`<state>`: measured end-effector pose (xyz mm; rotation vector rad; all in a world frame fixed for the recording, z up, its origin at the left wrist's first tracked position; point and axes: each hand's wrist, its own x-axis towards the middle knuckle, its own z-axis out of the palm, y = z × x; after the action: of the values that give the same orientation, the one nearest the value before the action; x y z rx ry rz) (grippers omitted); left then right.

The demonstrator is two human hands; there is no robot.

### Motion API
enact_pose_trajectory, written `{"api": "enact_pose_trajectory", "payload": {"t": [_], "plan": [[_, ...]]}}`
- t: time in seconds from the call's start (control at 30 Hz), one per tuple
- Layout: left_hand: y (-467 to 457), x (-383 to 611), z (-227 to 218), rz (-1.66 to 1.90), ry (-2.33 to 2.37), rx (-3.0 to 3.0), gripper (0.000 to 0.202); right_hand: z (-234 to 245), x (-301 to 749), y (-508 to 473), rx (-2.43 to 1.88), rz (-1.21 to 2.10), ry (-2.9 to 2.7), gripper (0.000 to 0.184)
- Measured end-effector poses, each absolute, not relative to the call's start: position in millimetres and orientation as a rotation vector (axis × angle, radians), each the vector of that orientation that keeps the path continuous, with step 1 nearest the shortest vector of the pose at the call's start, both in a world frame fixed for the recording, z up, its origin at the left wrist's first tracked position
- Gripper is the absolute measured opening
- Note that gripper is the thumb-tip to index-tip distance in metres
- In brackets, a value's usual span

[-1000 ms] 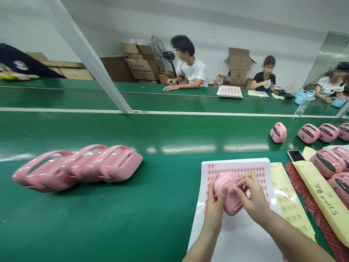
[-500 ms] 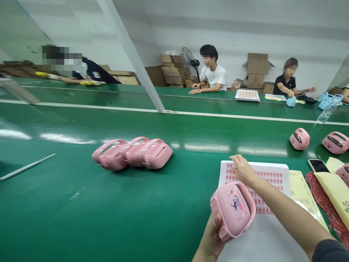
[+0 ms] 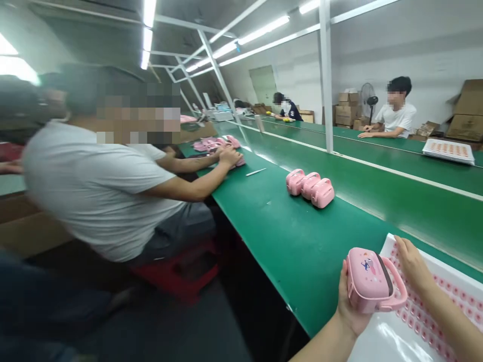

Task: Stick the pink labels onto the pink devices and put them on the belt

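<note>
My left hand [image 3: 349, 306] grips a pink plastic case [image 3: 372, 280] with a handle and a small cartoon print, held above the near edge of the green conveyor belt [image 3: 302, 241]. My right hand [image 3: 413, 261] rests with its fingers bent down onto a white sticker sheet [image 3: 433, 311] covered with rows of small pink stickers, just right of the case. What its fingertips pinch is hidden. Farther up the belt lie three pink cases [image 3: 310, 185] in a tight row.
A seated person in a white shirt [image 3: 94, 186] on a red stool [image 3: 177, 271] works at the belt to my left, hands on more pink cases [image 3: 215, 145]. Other workers sit across the belt near cardboard boxes [image 3: 468, 113] and another sticker sheet [image 3: 448, 150].
My view has swung far to the left, bringing the neighbouring worker into sight. My right hand left the case and went to the sticker sheet; my left hand kept the case.
</note>
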<state>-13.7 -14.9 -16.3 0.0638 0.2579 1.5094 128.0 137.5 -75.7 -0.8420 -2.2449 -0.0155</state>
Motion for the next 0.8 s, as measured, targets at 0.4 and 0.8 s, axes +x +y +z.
{"api": "enact_pose_trajectory", "payload": {"t": [0.4,0.8], "plan": [[-18.6,2.3,-36.8,1.363,0.257,0.173,0.067,-70.4,139.6,149.1,-0.994,-0.033,-2.225,0.049],[-12.1,-2.9,-25.1,1.307,0.319,0.074,0.046,-32.7,128.4,165.9,-1.335,0.776,-2.139,0.054]]}}
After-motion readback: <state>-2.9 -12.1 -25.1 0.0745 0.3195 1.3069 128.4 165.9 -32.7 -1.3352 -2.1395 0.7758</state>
